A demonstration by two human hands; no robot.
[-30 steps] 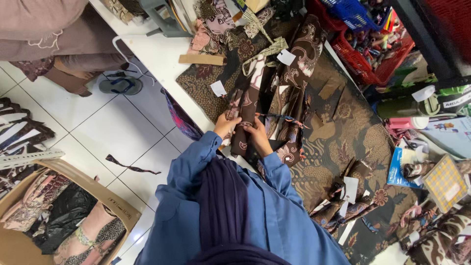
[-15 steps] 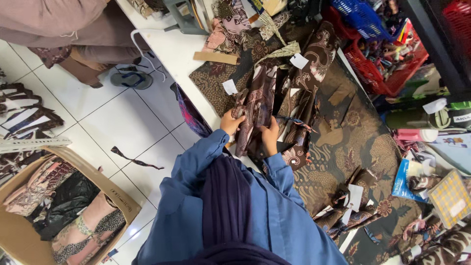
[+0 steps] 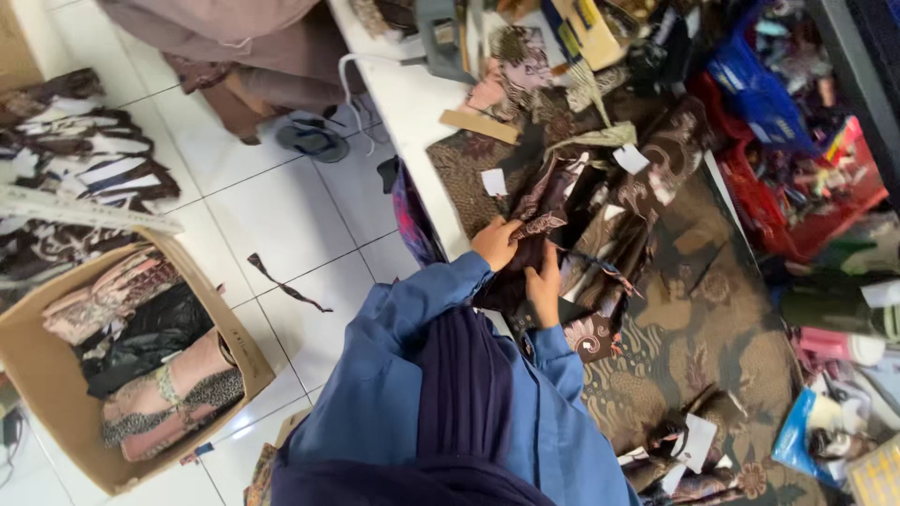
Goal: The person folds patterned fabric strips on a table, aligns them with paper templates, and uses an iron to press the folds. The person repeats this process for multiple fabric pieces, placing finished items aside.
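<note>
Hands, left [image 3: 494, 244] and right [image 3: 544, 284], each keep a clenched grip on brown patterned cloth [image 3: 536, 208].

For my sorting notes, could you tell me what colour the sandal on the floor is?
The sandal is grey-blue, in the head view.

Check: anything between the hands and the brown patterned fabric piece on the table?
Nothing visible. The left hand and right hand both already grip the brown patterned fabric piece, which lies on other fabric on the table.
</note>
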